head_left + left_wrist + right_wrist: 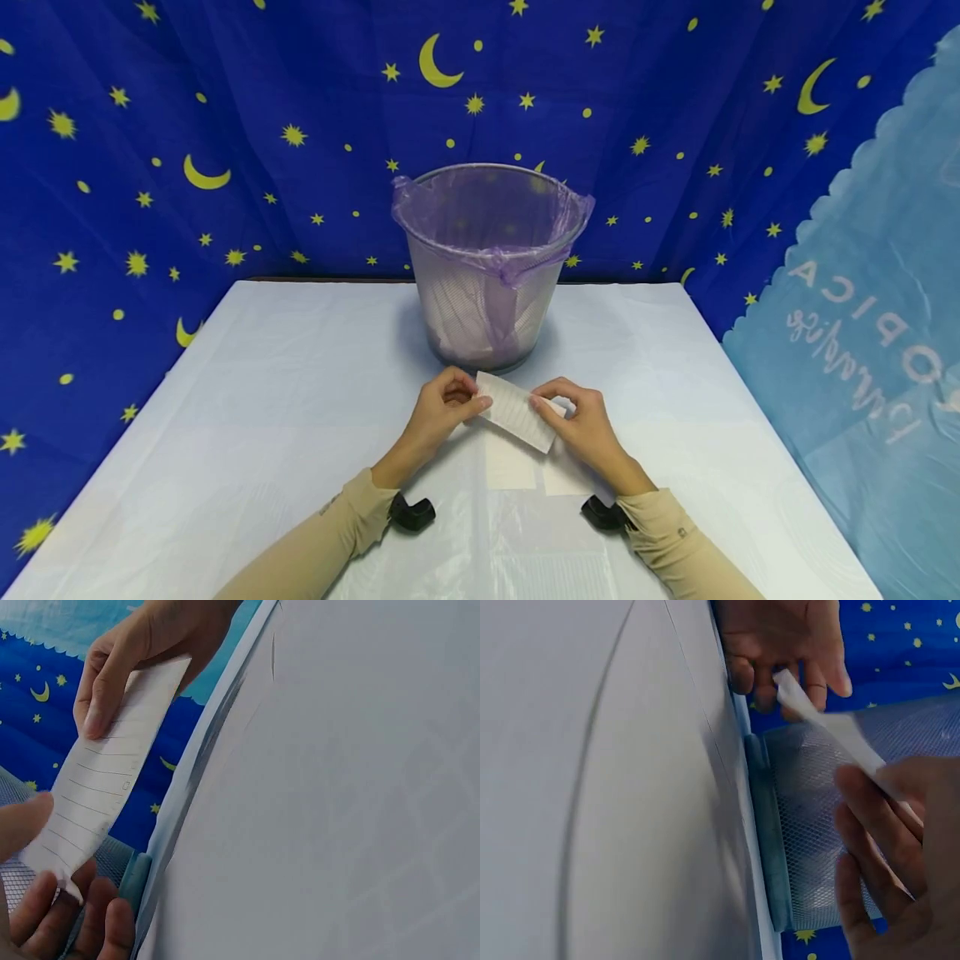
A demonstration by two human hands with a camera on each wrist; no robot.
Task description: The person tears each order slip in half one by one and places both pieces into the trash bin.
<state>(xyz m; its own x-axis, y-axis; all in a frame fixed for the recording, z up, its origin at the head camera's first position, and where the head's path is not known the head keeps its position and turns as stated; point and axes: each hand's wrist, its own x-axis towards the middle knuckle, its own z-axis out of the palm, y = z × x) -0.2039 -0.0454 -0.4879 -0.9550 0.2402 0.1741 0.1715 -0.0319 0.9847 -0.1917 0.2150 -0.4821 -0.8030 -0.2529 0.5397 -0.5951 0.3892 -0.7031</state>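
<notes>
A small white paper slip (517, 412) printed with lines is held up over the table, in front of the bin. My right hand (581, 417) pinches its right end, thumb on the printed face; the left wrist view shows this right hand (150, 656) at the slip's far end. My left hand (442, 408) is around the other end. In the right wrist view the left thumb stands apart from the left hand's fingers (765, 686), and the slip's bent tip lies against them. Two pale paper pieces (510, 464) lie on the table below.
A mesh waste bin (450, 308) with a purple bag liner (517, 267) over its rim stands just beyond the hands, pale crumpled material at its bottom. A white cloth covers the table (300, 375). Blue starry curtain (300, 108) hangs behind; light blue cloth (862, 292) hangs at right.
</notes>
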